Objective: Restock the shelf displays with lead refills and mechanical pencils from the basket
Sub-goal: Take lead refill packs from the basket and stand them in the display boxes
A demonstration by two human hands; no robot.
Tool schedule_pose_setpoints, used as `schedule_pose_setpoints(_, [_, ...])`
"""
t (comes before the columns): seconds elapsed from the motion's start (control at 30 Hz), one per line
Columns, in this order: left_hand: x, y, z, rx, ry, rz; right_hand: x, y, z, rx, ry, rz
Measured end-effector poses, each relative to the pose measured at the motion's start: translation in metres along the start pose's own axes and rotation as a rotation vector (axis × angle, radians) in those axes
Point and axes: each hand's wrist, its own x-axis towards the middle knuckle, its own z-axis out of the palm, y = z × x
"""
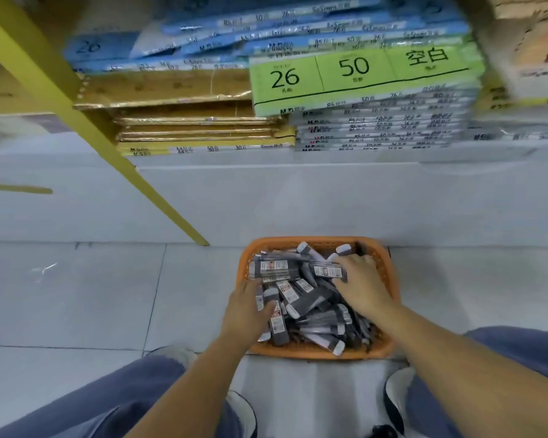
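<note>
Currently gathering from the orange basket (298,353): right hand (361,284) is pinching a lead refill case (326,271); left hand (246,311) is gripping a second case (278,325); next, probably lifting both shelfward.

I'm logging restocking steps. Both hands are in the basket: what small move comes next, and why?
Probably lift the right hand out of the orange basket: it pinches a refill pack, and the left hand grips a few packs too.
</note>
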Motion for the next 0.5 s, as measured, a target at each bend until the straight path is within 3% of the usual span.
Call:
schedule_pose_setpoints(0.17, [0.019,0.0,0.009,-0.071,0.07,0.002,0.026,-0.002,0.021,-0.174,-0.052,0.007])
schedule_pose_setpoints(0.4, [0.036,-0.001,0.014,-0.107,0.176,-0.074,0.043,-0.006,0.035,-0.127,-0.079,0.074])
schedule_pose_setpoints(0.5, [0.044,0.002,0.012,-0.103,0.244,-0.062,0.037,-0.004,0.031,0.002,-0.042,0.08])
